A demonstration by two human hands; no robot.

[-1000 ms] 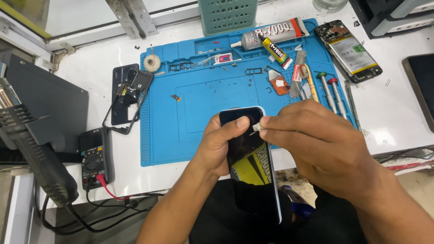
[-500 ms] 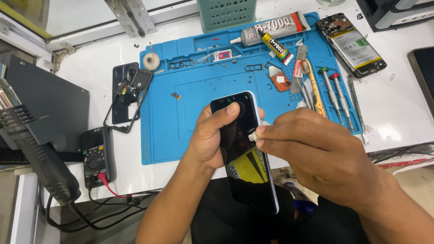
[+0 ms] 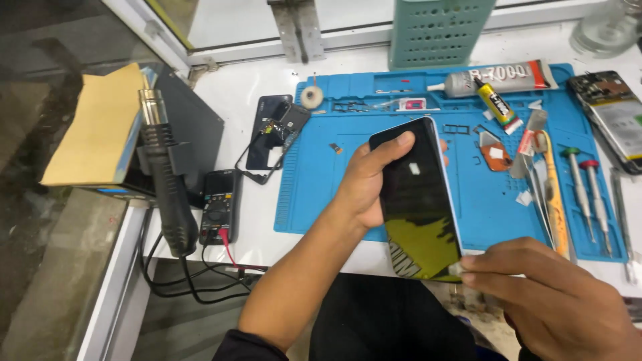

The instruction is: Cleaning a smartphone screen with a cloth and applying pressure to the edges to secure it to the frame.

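Observation:
A black smartphone point(image 3: 418, 200) with a glossy dark screen is held upright over the blue work mat point(image 3: 321, 187). My left hand point(image 3: 364, 184) grips its left edge, thumb on the top corner. At the phone's lower right corner, my right hand point(image 3: 542, 301) pinches a small white scrap point(image 3: 458, 269) between the fingertips and presses it against the edge. The screen reflects a yellow shape near the bottom.
On the mat lie a grey glue tube point(image 3: 498, 79), a small yellow tube point(image 3: 498, 103), tweezers point(image 3: 535, 180) and two screwdrivers point(image 3: 585, 190). A dismantled phone point(image 3: 274, 130), a multimeter point(image 3: 217, 207) and a hot-air gun point(image 3: 167, 180) stand left. A green basket point(image 3: 438, 30) is behind.
My right hand has slid from the phone's top right corner down its right edge to the bottom corner. The head has moved nearer and to the left.

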